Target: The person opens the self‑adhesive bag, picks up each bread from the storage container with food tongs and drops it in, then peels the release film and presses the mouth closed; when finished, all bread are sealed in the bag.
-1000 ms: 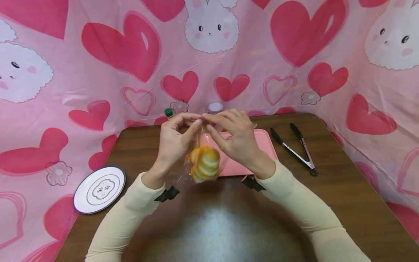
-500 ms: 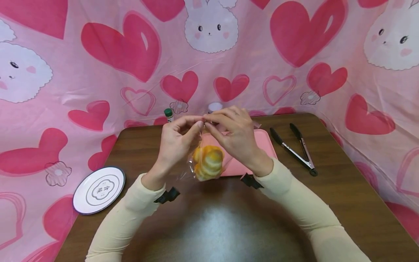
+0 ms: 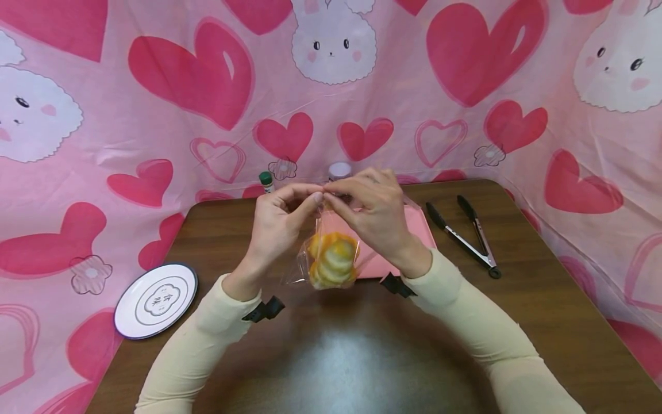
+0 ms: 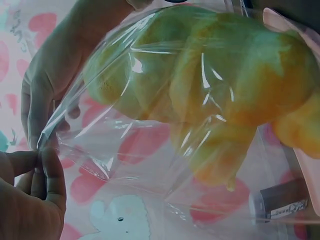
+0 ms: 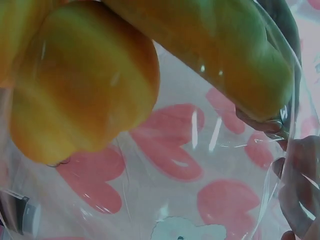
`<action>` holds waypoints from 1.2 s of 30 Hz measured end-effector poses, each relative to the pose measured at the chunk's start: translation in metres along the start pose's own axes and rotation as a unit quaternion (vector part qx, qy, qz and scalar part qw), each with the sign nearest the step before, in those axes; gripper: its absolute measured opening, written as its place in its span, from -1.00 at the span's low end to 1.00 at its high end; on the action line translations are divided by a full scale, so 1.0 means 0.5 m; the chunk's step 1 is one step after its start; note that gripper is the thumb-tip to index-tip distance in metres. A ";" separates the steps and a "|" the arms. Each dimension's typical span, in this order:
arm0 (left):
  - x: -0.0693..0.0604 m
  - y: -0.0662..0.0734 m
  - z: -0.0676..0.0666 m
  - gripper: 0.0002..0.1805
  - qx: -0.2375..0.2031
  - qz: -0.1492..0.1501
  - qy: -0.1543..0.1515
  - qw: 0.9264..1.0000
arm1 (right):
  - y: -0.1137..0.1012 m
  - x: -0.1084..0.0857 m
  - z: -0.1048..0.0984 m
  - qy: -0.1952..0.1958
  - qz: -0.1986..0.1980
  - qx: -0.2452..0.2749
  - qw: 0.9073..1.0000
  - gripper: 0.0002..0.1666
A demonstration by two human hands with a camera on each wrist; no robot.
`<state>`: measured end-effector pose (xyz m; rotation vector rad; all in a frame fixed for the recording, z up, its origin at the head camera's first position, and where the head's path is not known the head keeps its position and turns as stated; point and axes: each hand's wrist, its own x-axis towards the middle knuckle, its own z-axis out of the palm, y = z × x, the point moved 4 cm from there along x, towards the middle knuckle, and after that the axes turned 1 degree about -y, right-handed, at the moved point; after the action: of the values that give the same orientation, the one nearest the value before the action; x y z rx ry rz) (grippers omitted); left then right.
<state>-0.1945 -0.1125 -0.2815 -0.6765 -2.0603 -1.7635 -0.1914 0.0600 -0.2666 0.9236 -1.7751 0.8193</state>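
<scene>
Between my hands hangs a clear plastic bag (image 3: pixel 296 269) with golden, ridged bread (image 3: pixel 335 263) inside. My left hand (image 3: pixel 279 218) pinches the bag's top edge between thumb and forefinger. Right beside it, the fingertips of my right hand (image 3: pixel 376 215) pinch the same edge, the two hands' fingertips touching. Seen close in the left wrist view, the bread (image 4: pixel 225 65) fills much of the see-through bag (image 4: pixel 120 165). More than one rounded bread piece (image 5: pixel 85 85) shows through the film in the right wrist view.
Behind the bag lies a pink tray (image 3: pixel 421 230) on the brown table (image 3: pixel 331 356). Black-tipped tongs (image 3: pixel 467 242) rest spread at the right. A white plate (image 3: pixel 135 305) lies at the left edge. A green-capped bottle (image 3: pixel 266 179) and a pale-lidded jar (image 3: pixel 339 170) stand at the back.
The bagged bread has swung slightly to the right beneath my hands. My hands have shifted only a little, and their fingertips stay together at the bag's top.
</scene>
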 end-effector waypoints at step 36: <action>-0.008 0.009 0.004 -0.83 0.049 0.008 0.001 0.999 | 0.030 -0.003 0.009 -0.056 0.148 0.190 0.969 -0.93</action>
<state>-0.1888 -0.1107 -0.2802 -0.6592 -2.1195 -1.6412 -0.2059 0.0639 -0.2713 0.9754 -1.9189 1.3590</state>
